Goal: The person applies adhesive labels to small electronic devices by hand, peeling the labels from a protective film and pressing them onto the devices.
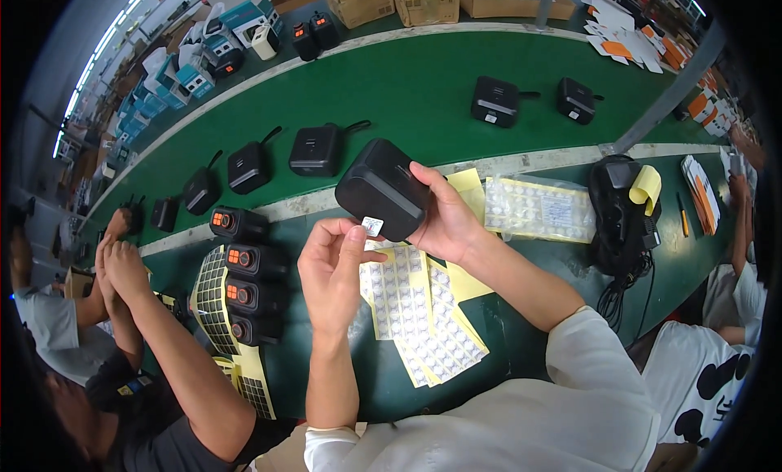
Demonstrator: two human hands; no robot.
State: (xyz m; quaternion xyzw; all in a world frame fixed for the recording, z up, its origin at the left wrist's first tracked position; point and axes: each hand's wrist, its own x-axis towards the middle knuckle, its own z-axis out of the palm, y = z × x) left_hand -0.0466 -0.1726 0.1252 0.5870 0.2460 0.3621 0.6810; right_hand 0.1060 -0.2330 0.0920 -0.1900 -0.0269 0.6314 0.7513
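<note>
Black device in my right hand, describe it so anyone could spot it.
Find the long green surface, then go to mid-view along its near edge. The right hand holds the black device there, beside a white label in the left hand. Unlike the black boxes on that surface, it is held up.

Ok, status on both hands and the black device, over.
Right fingers gripping black device. Left fingers at small white label by its lower corner; can't tell if stuck. Label sheets on bench below; nothing seen blocking.

Left of the left hand [332, 278], a row of black devices [259, 261] blocked passage; beyond the right hand [448, 224], green belt [419, 93] lay open
</note>
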